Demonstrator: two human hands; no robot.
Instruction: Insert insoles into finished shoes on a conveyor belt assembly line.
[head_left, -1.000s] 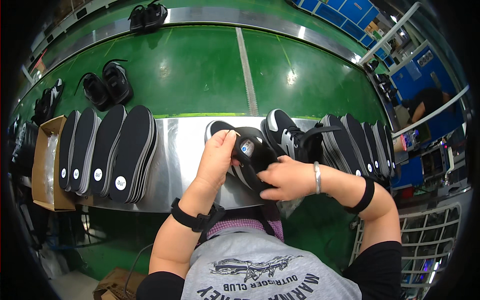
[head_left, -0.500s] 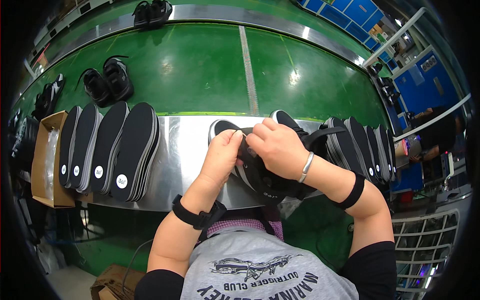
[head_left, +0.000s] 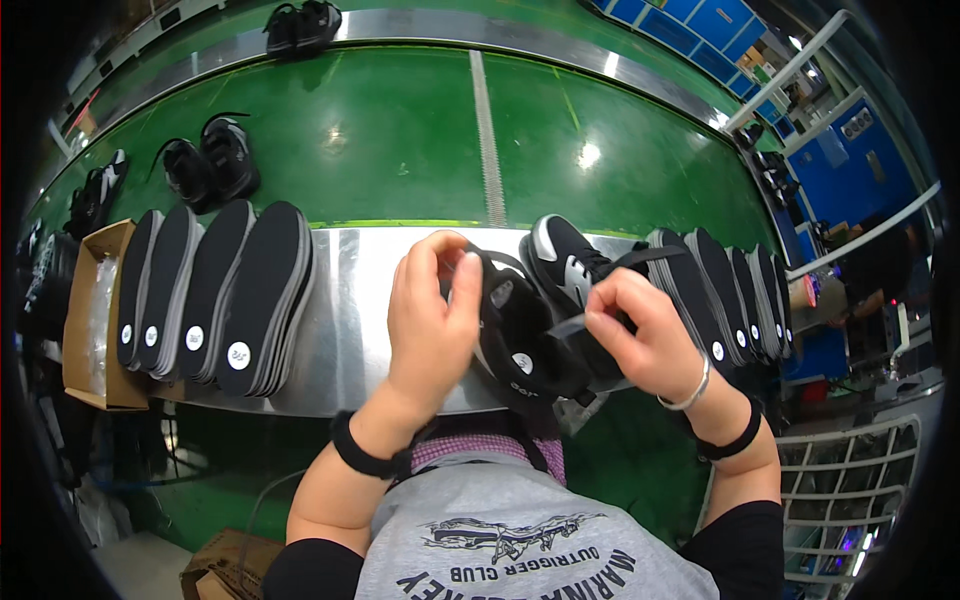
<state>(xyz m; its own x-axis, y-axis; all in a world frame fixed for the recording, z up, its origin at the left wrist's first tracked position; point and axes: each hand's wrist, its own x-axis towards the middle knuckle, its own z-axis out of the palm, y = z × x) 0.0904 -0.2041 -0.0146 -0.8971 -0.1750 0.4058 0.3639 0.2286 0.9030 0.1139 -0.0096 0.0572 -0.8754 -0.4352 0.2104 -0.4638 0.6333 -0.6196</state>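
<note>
A black shoe [head_left: 535, 385] stands on the metal bench edge, its opening toward me, with a round white label inside. My left hand [head_left: 430, 320] is at its left side, thumb and forefinger curled together at the shoe's upper edge; what they pinch is hard to see. Over the shoe's right side, my right hand [head_left: 645, 335] grips a flat black lace [head_left: 568, 326], whose end sticks out to the left. Just beyond is a second shoe [head_left: 565, 245], black with a silver-grey toe and side.
Stacks of black insoles [head_left: 265, 300] stand at the left beside an open cardboard box [head_left: 105, 370]; more insole stacks [head_left: 690, 290] stand at the right. On the green belt [head_left: 390, 140] beyond the metal bench [head_left: 355, 300] sits a pair of black shoes [head_left: 215, 165].
My hands, close together over the shoe before, have come apart. The right one has moved right and nearer me with the lace, uncovering the shoe's opening and the second shoe.
</note>
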